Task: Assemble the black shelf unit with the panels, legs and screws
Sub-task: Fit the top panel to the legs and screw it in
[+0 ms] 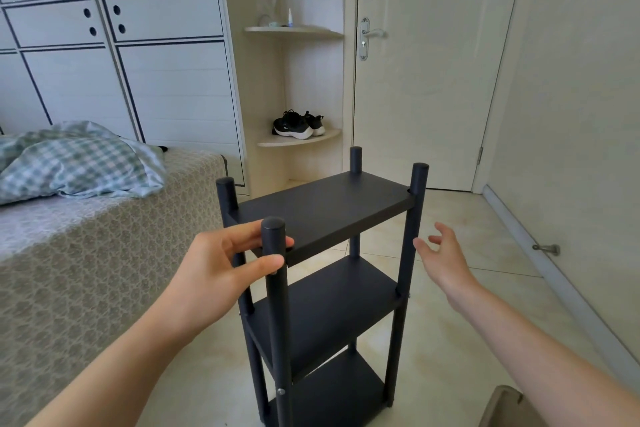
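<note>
- The black shelf unit (322, 211) stands upright on the tiled floor (450, 322), just beside the foot of the bed (86, 253).
- It has 3 flat panels stacked one above another, the top panel (332, 204) being the nearest to the camera, with 4 round legs at the corners that rise a little above it.
- The left hand (221, 263) holds the near-left corner. Its fingers (242, 236) lie on the top panel behind the near-left leg (277, 322), and the thumb presses the panel's front edge, so the corner is pinched between them.
- The right hand (446, 253) hovers just beside the near-right leg (412, 218) with its fingers wide and loosely spread, holding nothing. Whether the thumb tip brushes the leg I cannot tell.
- A small silver screw head (281, 391) shows low on the near-left leg.
- A crumpled checked blanket (76, 163) lies on the bed, with a pale wardrobe (121, 45) behind it.
- Past the unit, a pair of black shoes (299, 125) sits on a corner shelf (298, 140) next to a closed door (433, 62).
- A metal door stop (547, 248) sticks out of the right wall near the floor.
</note>
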